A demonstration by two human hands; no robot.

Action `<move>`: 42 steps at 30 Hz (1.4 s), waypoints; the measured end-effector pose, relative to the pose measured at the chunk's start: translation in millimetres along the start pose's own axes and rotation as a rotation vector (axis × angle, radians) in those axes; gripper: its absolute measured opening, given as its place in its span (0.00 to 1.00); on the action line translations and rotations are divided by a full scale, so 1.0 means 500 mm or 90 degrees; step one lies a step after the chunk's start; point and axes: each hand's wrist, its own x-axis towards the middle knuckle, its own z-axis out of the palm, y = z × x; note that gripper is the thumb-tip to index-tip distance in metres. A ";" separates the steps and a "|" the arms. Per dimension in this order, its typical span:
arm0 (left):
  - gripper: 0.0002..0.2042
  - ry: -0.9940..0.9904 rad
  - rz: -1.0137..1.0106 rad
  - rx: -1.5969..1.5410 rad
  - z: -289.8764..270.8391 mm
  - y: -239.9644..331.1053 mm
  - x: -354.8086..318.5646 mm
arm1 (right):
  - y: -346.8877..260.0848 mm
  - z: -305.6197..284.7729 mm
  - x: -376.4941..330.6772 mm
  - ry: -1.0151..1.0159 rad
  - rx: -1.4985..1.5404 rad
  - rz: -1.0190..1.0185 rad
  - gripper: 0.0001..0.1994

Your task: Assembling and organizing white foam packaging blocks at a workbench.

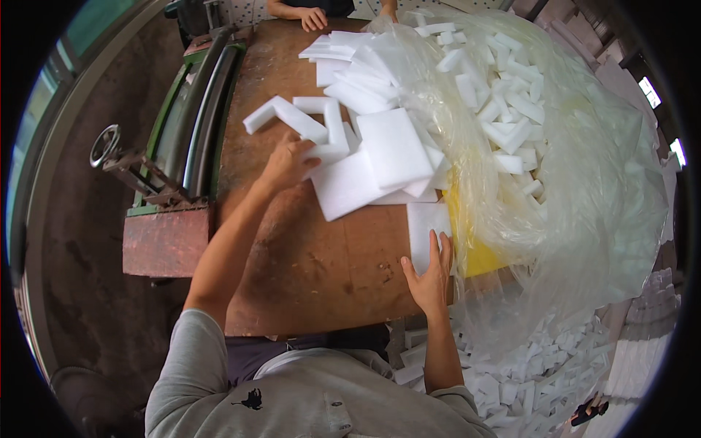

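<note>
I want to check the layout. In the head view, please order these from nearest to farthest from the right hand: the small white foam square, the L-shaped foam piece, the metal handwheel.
1. Small white foam square, under the right hand.
2. L-shaped foam piece, farther up the table, left.
3. Metal handwheel, far left, off the table.

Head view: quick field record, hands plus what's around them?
left hand: on foam sheets, fingers at their left edge
right hand: flat on single foam sheet
surface: brown table
right of sheets: clear bag of foam strips
left of table: green machine
far edge: another person's hand
</note>
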 end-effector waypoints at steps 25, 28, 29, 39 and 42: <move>0.16 0.193 -0.282 0.122 -0.211 0.161 -0.479 | -0.028 -0.189 0.139 0.398 0.089 0.048 0.23; 0.16 0.211 -0.421 -0.037 -0.269 0.170 -0.538 | -0.077 -0.228 0.103 0.288 0.411 0.024 0.23; 0.16 0.227 -0.473 -0.097 -0.287 0.174 -0.553 | -0.090 -0.217 0.088 0.142 0.495 0.030 0.23; 0.19 0.327 -0.439 -0.052 -0.363 0.165 -0.653 | -0.319 0.169 0.066 -0.512 0.385 -0.198 0.24; 0.17 0.308 -0.488 -0.069 -0.346 0.176 -0.675 | -0.311 0.187 0.103 -0.245 0.254 -0.320 0.25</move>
